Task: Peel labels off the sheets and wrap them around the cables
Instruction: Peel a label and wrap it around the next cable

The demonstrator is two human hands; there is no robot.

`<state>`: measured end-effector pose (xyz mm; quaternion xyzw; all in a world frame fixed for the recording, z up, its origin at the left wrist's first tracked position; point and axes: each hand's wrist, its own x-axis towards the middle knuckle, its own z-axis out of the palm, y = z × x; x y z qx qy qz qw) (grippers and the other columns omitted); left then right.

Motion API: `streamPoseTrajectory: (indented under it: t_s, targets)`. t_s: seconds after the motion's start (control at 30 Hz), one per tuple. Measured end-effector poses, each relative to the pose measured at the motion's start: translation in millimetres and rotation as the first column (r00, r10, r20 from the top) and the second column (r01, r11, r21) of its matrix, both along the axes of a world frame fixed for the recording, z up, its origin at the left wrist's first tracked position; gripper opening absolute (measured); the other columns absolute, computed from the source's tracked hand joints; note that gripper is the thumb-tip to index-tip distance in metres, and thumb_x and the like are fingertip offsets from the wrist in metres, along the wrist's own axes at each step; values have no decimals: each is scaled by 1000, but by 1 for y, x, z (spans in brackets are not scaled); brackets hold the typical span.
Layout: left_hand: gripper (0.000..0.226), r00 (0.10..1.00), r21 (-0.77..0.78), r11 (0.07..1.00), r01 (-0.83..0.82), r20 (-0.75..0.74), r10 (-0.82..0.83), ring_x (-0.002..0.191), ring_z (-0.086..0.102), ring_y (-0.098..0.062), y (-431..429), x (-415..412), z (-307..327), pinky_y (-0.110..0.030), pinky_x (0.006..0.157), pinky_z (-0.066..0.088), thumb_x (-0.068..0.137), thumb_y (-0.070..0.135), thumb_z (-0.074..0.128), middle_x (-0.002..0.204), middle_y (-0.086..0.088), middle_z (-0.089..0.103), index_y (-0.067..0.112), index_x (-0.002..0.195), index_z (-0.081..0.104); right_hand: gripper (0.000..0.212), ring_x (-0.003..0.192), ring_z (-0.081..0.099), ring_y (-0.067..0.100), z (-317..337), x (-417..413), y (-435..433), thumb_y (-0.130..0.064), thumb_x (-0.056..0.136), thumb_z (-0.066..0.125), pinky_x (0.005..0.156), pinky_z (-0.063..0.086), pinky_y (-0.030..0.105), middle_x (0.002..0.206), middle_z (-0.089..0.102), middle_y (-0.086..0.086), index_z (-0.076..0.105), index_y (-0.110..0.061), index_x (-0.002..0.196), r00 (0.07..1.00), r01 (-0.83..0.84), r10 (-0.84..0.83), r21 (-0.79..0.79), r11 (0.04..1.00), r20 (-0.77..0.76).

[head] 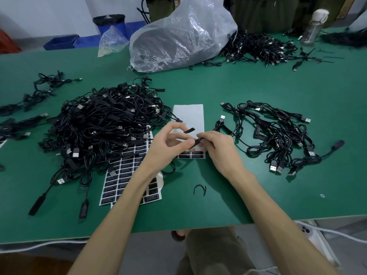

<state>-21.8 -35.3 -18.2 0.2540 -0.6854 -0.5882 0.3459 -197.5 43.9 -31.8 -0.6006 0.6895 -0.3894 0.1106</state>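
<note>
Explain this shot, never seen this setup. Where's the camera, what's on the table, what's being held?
There is no machine here: a person works with two bare hands. The one picture comes from a wide-angle camera worn on the head, looking forward and down, so both forearms enter from the bottom.

The left hand pinches a black label. The right hand pinches a thin black cable.

On the green table a big cable pile lies to the left and a smaller pile to the right, where some cables already carry labels. Label sheets lie by the left forearm, and a nearly used-up sheet lies behind the hands. Further back are a plastic bag, more cables and a bottle.
</note>
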Motion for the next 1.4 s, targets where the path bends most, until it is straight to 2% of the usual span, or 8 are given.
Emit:
streamPoseTrajectory:
  t_s: [0.1,0.23,0.4,0.57,0.8,0.97,1.17,1.4]
  targets:
    - [33,999,-13,1000,-9,50,10,88,77,-32,-1,0,-4,-34,85,60,92,2,75,104,-13,77,11,116,55,27,107,67,23,-2,0,-2,-5,105,54,91,39,13,119,73,8,73,-6,124,1000,5,-5,27,1000,-9]
    - [30,998,-13,999,-53,46,53,89,77,-37,-3,-1,-8,-46,91,60,92,-6,71,101,-19,75,9,113,55,29,99,67,14,-3,1,-1,-11,102,58,91,48,20,122,70,-2,70,-15,128,998,-29,29,-1,1000,50]
    - [22,994,-48,994,-102,34,104,82,75,-24,-3,0,-7,-24,74,56,95,-3,68,101,-21,73,7,112,58,20,80,60,3,-3,3,1,-25,101,61,72,44,10,114,62,-13,66,-24,121,991,-63,77,-128,990,108]
    - [18,992,-97,992,-86,80,94,76,74,-22,-4,-3,-8,-22,68,53,95,-4,68,90,-7,72,11,104,65,2,79,59,7,-1,1,1,-25,100,67,70,42,10,101,62,-13,65,-24,101,987,-56,80,-168,984,138]
    - [27,991,-143,986,-83,95,97,80,76,-23,-5,-3,-10,-18,69,52,95,-3,67,93,-5,74,19,110,72,7,72,57,5,3,1,1,-19,97,68,66,41,13,86,66,-13,68,-20,90,970,-9,40,-131,991,239]
    - [33,988,-134,984,-115,92,127,85,76,-21,-5,-2,-10,-25,72,56,97,1,68,102,-9,74,17,126,68,13,54,50,7,9,6,0,-17,98,64,55,41,18,65,60,-4,67,-10,87,658,80,-11,-55,995,753]
    - [23,984,-137,981,-137,91,151,87,75,-18,-5,-2,-9,-30,72,57,98,2,67,103,-3,76,17,116,71,11,46,47,7,12,8,0,-11,97,64,48,37,19,69,64,-2,67,-5,87,563,72,-18,-27,997,826]
    - [25,987,-132,982,-132,70,142,92,74,-20,-4,-1,-9,-27,74,56,93,4,73,103,-1,78,25,106,73,10,48,56,10,15,11,2,-8,96,65,49,42,23,81,74,10,66,-2,88,557,36,1,-26,999,830]
